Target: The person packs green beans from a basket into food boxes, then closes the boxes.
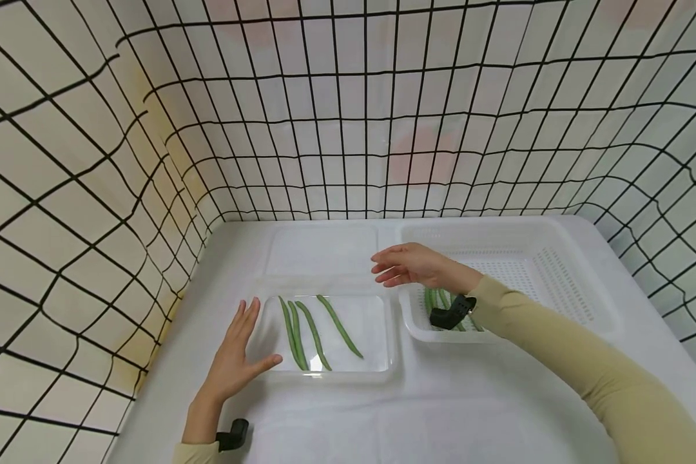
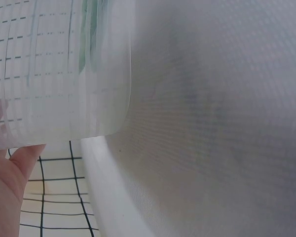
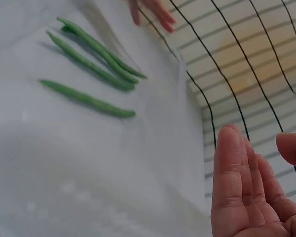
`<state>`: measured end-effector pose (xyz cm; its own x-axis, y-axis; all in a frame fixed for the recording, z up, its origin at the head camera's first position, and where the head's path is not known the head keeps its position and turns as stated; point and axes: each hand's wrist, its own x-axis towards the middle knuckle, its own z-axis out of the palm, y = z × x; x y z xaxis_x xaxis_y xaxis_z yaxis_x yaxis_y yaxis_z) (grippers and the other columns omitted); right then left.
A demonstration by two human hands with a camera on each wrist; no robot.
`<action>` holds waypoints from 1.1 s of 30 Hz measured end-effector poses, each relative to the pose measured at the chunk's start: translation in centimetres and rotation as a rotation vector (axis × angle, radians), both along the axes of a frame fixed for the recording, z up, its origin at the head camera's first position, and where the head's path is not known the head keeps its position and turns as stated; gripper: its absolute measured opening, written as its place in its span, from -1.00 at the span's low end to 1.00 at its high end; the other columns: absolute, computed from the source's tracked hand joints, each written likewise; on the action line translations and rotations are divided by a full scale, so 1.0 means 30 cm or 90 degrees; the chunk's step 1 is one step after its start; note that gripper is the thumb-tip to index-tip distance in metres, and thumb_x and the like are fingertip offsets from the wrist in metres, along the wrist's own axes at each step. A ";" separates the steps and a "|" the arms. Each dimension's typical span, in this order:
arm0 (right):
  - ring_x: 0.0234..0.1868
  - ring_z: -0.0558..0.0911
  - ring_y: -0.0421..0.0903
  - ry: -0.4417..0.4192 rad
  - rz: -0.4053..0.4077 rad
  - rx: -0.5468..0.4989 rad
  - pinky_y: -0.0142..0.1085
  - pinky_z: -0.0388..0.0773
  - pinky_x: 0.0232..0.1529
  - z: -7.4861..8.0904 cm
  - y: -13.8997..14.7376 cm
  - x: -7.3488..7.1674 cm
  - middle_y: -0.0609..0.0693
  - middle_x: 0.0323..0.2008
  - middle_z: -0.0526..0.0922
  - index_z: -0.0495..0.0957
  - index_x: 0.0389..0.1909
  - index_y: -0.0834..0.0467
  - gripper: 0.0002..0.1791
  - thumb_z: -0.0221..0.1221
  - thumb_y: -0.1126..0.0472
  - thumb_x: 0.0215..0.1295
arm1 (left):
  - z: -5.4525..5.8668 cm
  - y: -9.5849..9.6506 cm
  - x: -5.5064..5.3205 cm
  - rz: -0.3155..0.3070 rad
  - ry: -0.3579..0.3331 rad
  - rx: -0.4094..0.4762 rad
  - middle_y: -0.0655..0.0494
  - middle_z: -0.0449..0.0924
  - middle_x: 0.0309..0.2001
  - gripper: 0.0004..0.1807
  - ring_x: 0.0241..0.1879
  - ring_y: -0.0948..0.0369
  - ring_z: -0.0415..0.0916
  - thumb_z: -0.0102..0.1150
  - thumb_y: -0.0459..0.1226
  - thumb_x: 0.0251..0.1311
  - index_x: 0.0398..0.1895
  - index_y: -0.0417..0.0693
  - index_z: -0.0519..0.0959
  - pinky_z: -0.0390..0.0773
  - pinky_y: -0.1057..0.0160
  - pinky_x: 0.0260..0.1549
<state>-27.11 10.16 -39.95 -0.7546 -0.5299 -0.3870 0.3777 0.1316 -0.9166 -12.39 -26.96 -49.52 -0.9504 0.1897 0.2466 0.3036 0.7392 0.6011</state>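
Observation:
Several green beans (image 1: 314, 332) lie lengthwise in a shallow clear container (image 1: 377, 370) at the middle left of the table. My left hand (image 1: 234, 361) is at that container's left side, fingers spread and thumb over its near left corner. Over the left rim of a white perforated basket (image 1: 591, 290) hovers my right hand (image 1: 412, 265), its fingers straight and pointing left, holding nothing. More green beans (image 1: 432, 299) lie in the basket's near left part, partly hidden under my right wrist. In the right wrist view, the thumb stands apart from the extended fingers (image 3: 229, 177).
A clear flat lid-like piece (image 1: 325, 251) lies behind the container. Black wire grid panels (image 1: 348, 119) enclose the back and both sides of the white-covered table (image 1: 441, 412). Small black cameras are strapped to both wrists.

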 end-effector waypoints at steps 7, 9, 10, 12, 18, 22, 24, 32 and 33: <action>-0.21 0.65 -0.06 -0.030 -0.086 0.006 -0.22 0.56 -0.09 -0.023 0.183 -0.044 0.28 0.01 0.51 0.33 0.19 0.42 -0.53 0.11 0.24 0.37 | 0.006 -0.004 -0.002 -0.001 0.002 -0.001 0.06 -0.12 0.49 0.20 0.46 0.06 -0.32 0.45 0.06 -0.13 0.52 0.17 -0.11 0.07 -0.43 0.07; -0.22 0.66 -0.07 -0.046 -0.102 0.016 -0.24 0.57 -0.12 -0.045 0.237 -0.054 0.29 0.02 0.50 0.35 0.18 0.39 -0.55 0.11 0.23 0.37 | 0.007 -0.006 -0.001 0.001 0.001 -0.002 0.11 -0.14 0.50 0.20 0.45 0.06 -0.32 0.45 0.06 -0.13 0.52 0.17 -0.12 0.06 -0.43 0.07; -0.23 0.66 -0.07 -0.054 -0.111 0.024 -0.24 0.57 -0.13 -0.056 0.262 -0.057 0.30 0.02 0.51 0.36 0.17 0.38 -0.56 0.12 0.22 0.37 | 0.007 -0.006 -0.001 0.002 -0.001 -0.004 0.14 -0.16 0.50 0.20 0.46 0.06 -0.32 0.44 0.07 -0.12 0.52 0.17 -0.12 0.06 -0.43 0.07; -0.22 0.67 -0.06 -0.062 -0.115 0.042 -0.25 0.57 -0.13 -0.082 0.314 -0.062 0.30 0.02 0.52 0.34 0.20 0.38 -0.55 0.09 0.22 0.39 | 0.007 -0.007 -0.001 0.004 -0.004 -0.004 0.17 -0.17 0.50 0.19 0.45 0.05 -0.32 0.44 0.07 -0.12 0.52 0.13 -0.10 0.06 -0.43 0.07; -0.19 0.67 -0.06 -0.079 -0.116 0.142 -0.22 0.56 -0.09 -0.164 0.443 -0.073 0.23 -0.06 0.57 0.16 0.30 0.46 -0.41 0.06 0.19 0.41 | 0.007 -0.005 0.002 0.008 -0.010 -0.002 0.16 -0.17 0.50 0.19 0.45 0.03 -0.32 0.44 0.08 -0.12 0.53 0.16 -0.11 0.06 -0.45 0.06; -0.17 0.64 -0.03 -0.070 -0.107 0.204 -0.17 0.54 -0.05 -0.205 0.493 -0.067 0.23 -0.08 0.55 0.21 0.26 0.50 -0.43 0.03 0.17 0.42 | 0.007 -0.004 0.004 0.012 -0.014 0.000 0.18 -0.19 0.50 0.18 0.45 0.04 -0.32 0.43 0.06 -0.11 0.53 0.18 -0.12 0.05 -0.45 0.06; -0.17 0.62 -0.02 -0.068 -0.105 0.216 -0.15 0.53 -0.03 -0.218 0.505 -0.062 0.21 -0.10 0.55 0.21 0.24 0.51 -0.44 0.02 0.18 0.43 | 0.006 -0.004 0.005 0.011 -0.013 0.001 0.19 -0.19 0.50 0.18 0.45 0.04 -0.32 0.43 0.06 -0.11 0.53 0.17 -0.12 0.05 -0.45 0.06; -0.31 0.63 -0.09 -0.084 -0.128 0.228 -0.21 0.58 -0.14 -0.238 0.497 -0.071 0.16 -0.19 0.54 0.18 0.24 0.52 -0.44 0.02 0.21 0.41 | -0.002 -0.001 0.001 0.010 -0.005 0.000 0.08 -0.14 0.49 0.20 0.45 0.06 -0.32 0.45 0.06 -0.13 0.52 0.16 -0.11 0.05 -0.44 0.07; -0.33 0.63 -0.10 -0.075 -0.128 0.240 -0.22 0.59 -0.16 -0.238 0.497 -0.070 0.15 -0.21 0.54 0.19 0.23 0.53 -0.44 0.03 0.21 0.40 | -0.003 -0.001 0.001 0.009 -0.004 -0.001 0.06 -0.13 0.49 0.20 0.46 0.06 -0.32 0.45 0.06 -0.13 0.52 0.16 -0.11 0.05 -0.44 0.07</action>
<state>-29.22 25.06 -47.08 -0.7670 -0.1827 -0.6151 0.5292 0.3621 -0.7674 -12.36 -26.97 -49.62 -0.9546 0.1762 0.2403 0.2889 0.7450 0.6012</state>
